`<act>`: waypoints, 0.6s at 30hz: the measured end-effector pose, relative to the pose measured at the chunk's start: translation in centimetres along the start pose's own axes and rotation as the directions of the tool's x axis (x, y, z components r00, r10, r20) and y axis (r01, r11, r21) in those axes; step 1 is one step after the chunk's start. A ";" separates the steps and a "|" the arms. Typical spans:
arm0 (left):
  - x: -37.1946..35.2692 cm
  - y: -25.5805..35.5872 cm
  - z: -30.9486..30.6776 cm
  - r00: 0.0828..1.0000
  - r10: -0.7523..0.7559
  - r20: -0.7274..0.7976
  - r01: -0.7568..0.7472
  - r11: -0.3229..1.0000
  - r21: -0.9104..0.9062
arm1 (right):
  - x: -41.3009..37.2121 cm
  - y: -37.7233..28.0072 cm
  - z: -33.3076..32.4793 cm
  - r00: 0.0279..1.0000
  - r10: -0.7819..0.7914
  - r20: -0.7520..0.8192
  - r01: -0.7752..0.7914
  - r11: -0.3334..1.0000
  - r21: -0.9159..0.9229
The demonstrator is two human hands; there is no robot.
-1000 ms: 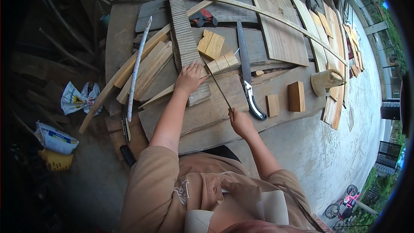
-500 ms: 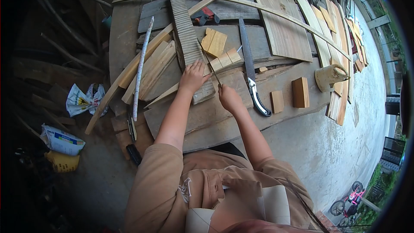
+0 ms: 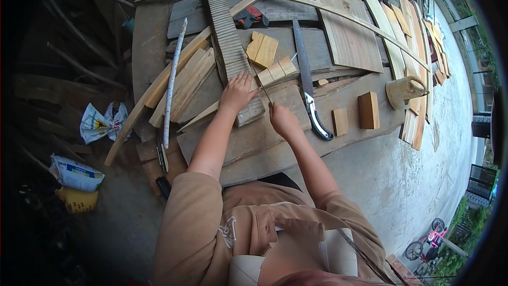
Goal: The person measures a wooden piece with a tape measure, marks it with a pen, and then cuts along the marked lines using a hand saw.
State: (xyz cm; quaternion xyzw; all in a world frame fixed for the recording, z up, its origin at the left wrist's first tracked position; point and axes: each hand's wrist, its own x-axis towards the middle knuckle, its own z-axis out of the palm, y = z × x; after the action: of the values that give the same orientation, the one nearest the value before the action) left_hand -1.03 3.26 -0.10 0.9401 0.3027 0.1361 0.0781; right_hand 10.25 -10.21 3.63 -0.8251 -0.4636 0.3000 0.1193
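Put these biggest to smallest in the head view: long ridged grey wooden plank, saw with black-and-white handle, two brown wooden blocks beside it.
1. long ridged grey wooden plank
2. saw with black-and-white handle
3. taller brown wooden block
4. shorter brown wooden block
The plank beats the saw mainly by width.

No text, number or brand can be read. The print on the crumpled white plastic bag (image 3: 100, 123) and on the white-and-blue sack (image 3: 76, 173) is too small to resolve. The white emblem (image 3: 226, 231) on the tan shirt shows no legible letters.
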 end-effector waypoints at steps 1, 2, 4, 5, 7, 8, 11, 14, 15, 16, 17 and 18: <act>0.0 0.0 0.0 0.999 -0.014 0.041 0.014 1.000 -0.001 | 0.7 -0.1 0.2 1.000 0.002 -0.001 -0.002 1.000 0.002; 0.1 0.0 0.0 0.996 -0.025 0.082 0.025 1.000 -0.003 | 1.1 -0.2 0.3 0.999 -0.025 -0.020 0.025 1.000 -0.005; 0.2 0.0 0.1 0.997 -0.019 0.078 0.020 1.000 -0.011 | 0.9 0.1 0.3 0.998 -0.045 -0.048 0.045 0.999 -0.007; 0.2 0.0 0.1 0.997 -0.020 0.072 0.022 1.000 -0.019 | -0.4 0.4 -0.1 1.000 -0.021 -0.020 0.020 0.999 -0.029; 0.2 -0.1 0.2 0.999 -0.003 0.041 0.004 1.000 -0.019 | -3.4 1.4 -0.5 0.999 0.020 0.032 -0.018 0.998 -0.059; 0.2 -0.1 0.3 1.000 0.006 0.011 -0.006 1.000 -0.022 | -5.2 2.2 -0.5 0.998 0.037 0.056 -0.033 0.997 -0.068; 0.2 -0.1 0.2 1.000 0.009 0.014 -0.009 0.999 -0.033 | -8.8 3.0 -1.6 0.991 0.105 0.081 -0.100 0.993 -0.066; 0.1 0.1 -0.1 1.000 0.011 0.005 -0.011 1.000 -0.020 | -8.8 3.1 -1.8 0.990 0.127 0.063 -0.125 0.991 -0.037; 0.3 0.1 -0.2 1.000 0.014 0.002 -0.014 1.000 -0.019 | -7.7 2.9 -1.6 0.993 0.103 0.058 -0.101 0.994 -0.034; 0.3 0.1 -0.2 1.000 0.011 0.013 -0.011 1.000 -0.021 | -6.4 2.6 -1.4 0.995 0.078 0.055 -0.077 0.997 -0.033; 0.3 0.1 -0.2 1.000 0.005 0.025 -0.005 1.000 -0.025 | -5.1 2.1 -1.1 0.996 0.074 0.044 -0.072 0.997 -0.032; 0.2 0.2 -0.2 1.000 0.001 0.026 -0.001 1.000 -0.027 | -3.5 1.3 -0.8 0.997 0.069 0.036 -0.068 0.997 -0.033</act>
State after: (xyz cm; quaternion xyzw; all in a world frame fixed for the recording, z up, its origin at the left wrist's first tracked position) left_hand -0.83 3.29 0.20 0.9407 0.2994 0.1281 0.0947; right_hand 10.24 -13.74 4.97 -0.8366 -0.4419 0.3117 0.0875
